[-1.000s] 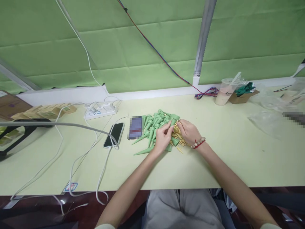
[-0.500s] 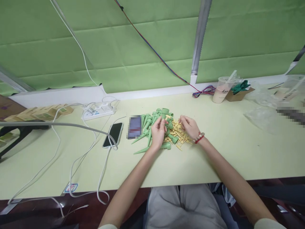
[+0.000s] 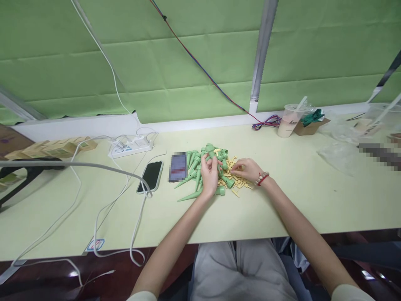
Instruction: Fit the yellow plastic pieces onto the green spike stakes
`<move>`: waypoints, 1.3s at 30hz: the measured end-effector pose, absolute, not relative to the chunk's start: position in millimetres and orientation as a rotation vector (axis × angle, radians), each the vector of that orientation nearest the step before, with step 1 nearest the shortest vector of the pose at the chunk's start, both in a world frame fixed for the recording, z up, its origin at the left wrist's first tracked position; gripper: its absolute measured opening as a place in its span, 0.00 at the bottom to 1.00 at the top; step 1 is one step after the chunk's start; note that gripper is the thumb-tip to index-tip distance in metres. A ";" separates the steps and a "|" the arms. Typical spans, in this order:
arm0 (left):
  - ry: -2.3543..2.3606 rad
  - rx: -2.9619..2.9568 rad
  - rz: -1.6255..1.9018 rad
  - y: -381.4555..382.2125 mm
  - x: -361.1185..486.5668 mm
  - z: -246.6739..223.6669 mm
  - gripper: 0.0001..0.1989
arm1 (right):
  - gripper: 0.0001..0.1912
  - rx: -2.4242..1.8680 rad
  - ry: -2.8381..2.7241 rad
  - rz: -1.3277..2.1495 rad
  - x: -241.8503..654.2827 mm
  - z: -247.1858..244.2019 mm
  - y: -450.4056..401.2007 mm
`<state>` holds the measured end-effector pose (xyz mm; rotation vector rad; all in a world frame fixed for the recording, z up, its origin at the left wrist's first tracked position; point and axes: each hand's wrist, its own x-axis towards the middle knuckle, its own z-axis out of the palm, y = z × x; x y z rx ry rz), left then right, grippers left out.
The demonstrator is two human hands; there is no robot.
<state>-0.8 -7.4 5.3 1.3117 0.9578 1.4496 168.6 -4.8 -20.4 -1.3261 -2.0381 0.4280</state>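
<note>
My left hand (image 3: 209,175) is closed, its fingers curled round a green plastic spike (image 3: 209,149) whose wide hollow end shows above the fingertips. More hollow green cone-shaped spikes (image 3: 191,174) lie in a heap around and under this hand, several with points toward the left. At the heap's right side is a pile of small yellow plastic pieces (image 3: 239,182). Over that pile my right hand (image 3: 248,169) has its thumb and forefinger pinched low among the pieces; anything between the fingertips is too small to make out.
Left of the spikes lie a blurred-out flat item (image 3: 178,167) and a phone (image 3: 150,177). White cables (image 3: 109,205) trail from a power strip (image 3: 133,146). At the back right stand a drink cup (image 3: 287,122) and a small cardboard box (image 3: 308,127), with clear plastic bags (image 3: 336,156) beside them.
My right hand has reached left and down, with its fingertips now at the yellow pieces. The spike's wide end at my left hand has tipped a little to the left.
</note>
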 end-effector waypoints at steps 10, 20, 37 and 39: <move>0.967 1.335 1.426 -8.4 -1.2 6.6 0.20 | 0.13 -1.292 -2.060 0.396 157.8 -20.5 -7.4; 0.976 1.304 1.447 -8.0 -2.1 9.5 0.21 | 0.15 -1.218 -1.461 0.607 154.8 -15.0 -5.3; 0.975 1.301 1.440 -8.8 -0.6 8.9 0.21 | 0.14 -1.705 -1.661 0.354 174.2 -14.4 -4.9; 0.966 1.293 1.444 -8.8 -0.3 9.2 0.21 | 0.13 -1.752 -1.718 0.325 179.5 -10.9 -5.7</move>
